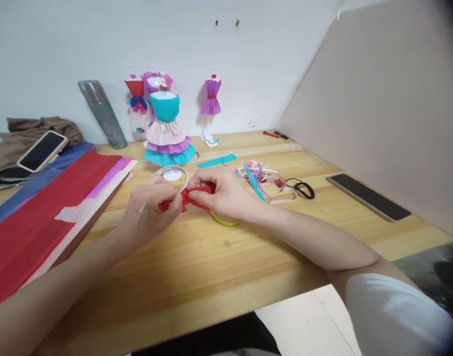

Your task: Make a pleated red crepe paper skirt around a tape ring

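Observation:
A gathered piece of red crepe paper is pinched between my two hands above the table. My left hand grips its left end with closed fingertips, and a thin white bit pokes out by that palm. My right hand pinches the other side between thumb and fingers. Behind my left fingers shows part of a thin whitish ring; whether that hand touches it I cannot tell. A yellow ring-shaped edge peeks out under my right hand. Just beyond stands a dress form in a tiered turquoise, pale pink and purple dress.
Crepe paper sheets lie at left, near a phone and a leaning bottle. Several small dressed forms, including a purple one, line the wall. Paper scraps, a black cord loop and a dark flat device are at right.

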Demonstrator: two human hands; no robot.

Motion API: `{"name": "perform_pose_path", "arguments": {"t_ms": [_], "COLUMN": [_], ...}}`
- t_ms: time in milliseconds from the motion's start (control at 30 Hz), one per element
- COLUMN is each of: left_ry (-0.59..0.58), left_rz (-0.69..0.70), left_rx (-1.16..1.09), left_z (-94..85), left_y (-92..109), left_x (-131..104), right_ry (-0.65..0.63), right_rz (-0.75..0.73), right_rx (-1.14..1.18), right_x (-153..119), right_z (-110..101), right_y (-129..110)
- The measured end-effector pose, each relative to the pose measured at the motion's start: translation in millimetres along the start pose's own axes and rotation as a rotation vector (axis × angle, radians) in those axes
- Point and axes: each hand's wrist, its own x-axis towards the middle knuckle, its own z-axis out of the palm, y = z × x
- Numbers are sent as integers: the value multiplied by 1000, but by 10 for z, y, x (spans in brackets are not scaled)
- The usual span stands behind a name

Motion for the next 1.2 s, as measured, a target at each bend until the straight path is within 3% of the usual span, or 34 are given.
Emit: {"name": "perform_pose_path", "arguments": {"t_ms": [433,700,900,1067,1200], "left_ry": [-36,-27,-60,-147,-156], "left_rz": [-26,-5,-22,60,31], "left_rx": [-66,-133,-146,-154,-156], "left_z": [-54,-45,-43,-80,-99], "left_y": [43,75,73,28,28], "left_x": [24,33,23,42,66], "right_ry": [12,46,46,-18,-20], "right_rz": [-17,73,109,164,103], "right_rx": [71,41,92,186,137], "right_x": [5,10,30,63,59], "right_z": [4,-11,-7,-10,-57], "right_y": [2,-46,-31,23,15]}}
